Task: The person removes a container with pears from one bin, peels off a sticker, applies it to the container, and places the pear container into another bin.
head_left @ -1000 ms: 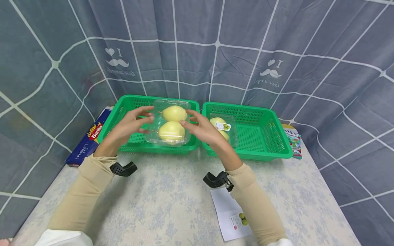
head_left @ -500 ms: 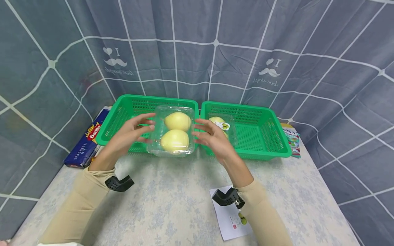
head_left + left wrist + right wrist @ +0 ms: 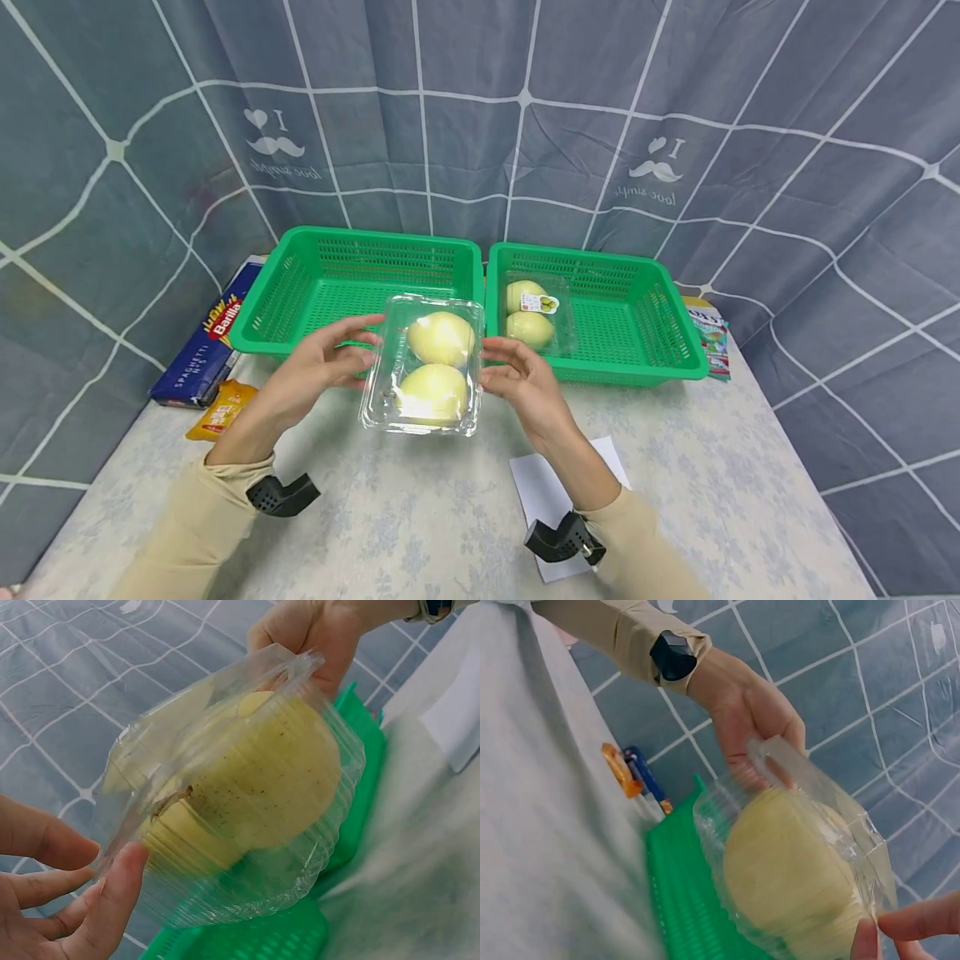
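Observation:
A clear plastic clamshell box (image 3: pixel 381 410) with two yellow pears (image 3: pixel 441 337) is held up in front of the baskets. My left hand (image 3: pixel 317 371) pinches its left edge between thumb and fingers. On the opposite edge, my right hand (image 3: pixel 527 387) grips the box the same way. Brown specks and a stem show on the pears (image 3: pixel 270 772) in the left wrist view. No label is visible on this box. Another clamshell box (image 3: pixel 564 337) of two pears, bearing a white label (image 3: pixel 538 302), lies in the right green basket (image 3: pixel 630 377).
The left green basket (image 3: pixel 375 292) stands beside the right one. A blue spaghetti box (image 3: pixel 198 358) and an orange packet (image 3: pixel 222 410) lie at the left. Colourful packets (image 3: pixel 712 337) stick out at the far right. White paper (image 3: pixel 538 492) lies partly beneath my right forearm.
Both hands have drawn the clamshell box back from over the left basket, toward me and slightly right. The right hand has moved from over the box to its right edge. The orange packet has come into view.

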A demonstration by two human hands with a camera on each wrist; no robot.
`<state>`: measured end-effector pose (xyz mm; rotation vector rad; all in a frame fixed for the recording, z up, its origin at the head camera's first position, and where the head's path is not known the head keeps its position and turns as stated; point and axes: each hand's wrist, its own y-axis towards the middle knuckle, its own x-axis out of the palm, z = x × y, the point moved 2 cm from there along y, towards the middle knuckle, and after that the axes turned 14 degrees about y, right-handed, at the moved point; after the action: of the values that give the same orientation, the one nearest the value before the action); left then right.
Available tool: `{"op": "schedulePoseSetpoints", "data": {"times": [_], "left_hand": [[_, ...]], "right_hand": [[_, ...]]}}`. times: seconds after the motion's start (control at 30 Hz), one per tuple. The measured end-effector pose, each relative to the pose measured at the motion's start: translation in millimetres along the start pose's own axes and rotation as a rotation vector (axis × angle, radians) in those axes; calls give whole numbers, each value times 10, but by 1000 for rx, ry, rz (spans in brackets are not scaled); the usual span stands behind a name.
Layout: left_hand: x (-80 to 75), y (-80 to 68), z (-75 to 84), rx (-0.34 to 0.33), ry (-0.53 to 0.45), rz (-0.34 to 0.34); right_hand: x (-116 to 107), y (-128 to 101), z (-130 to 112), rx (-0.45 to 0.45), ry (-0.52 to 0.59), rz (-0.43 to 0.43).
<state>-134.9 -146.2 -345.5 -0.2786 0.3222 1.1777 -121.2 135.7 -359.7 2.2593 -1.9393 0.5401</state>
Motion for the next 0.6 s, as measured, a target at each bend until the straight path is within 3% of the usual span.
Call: {"op": "schedulePoseSetpoints", "data": {"times": [0.2, 0.43, 0.6], "left_hand": [[143, -118, -58, 7, -27, -12], [300, -335, -152, -5, -54, -7], [379, -431, -291, -15, -86, -44]], "right_hand": [[-83, -167, 120, 6, 10, 4], [-151, -409, 303, -25, -75, 24], [-192, -535, 484, 22, -109, 41]]}}
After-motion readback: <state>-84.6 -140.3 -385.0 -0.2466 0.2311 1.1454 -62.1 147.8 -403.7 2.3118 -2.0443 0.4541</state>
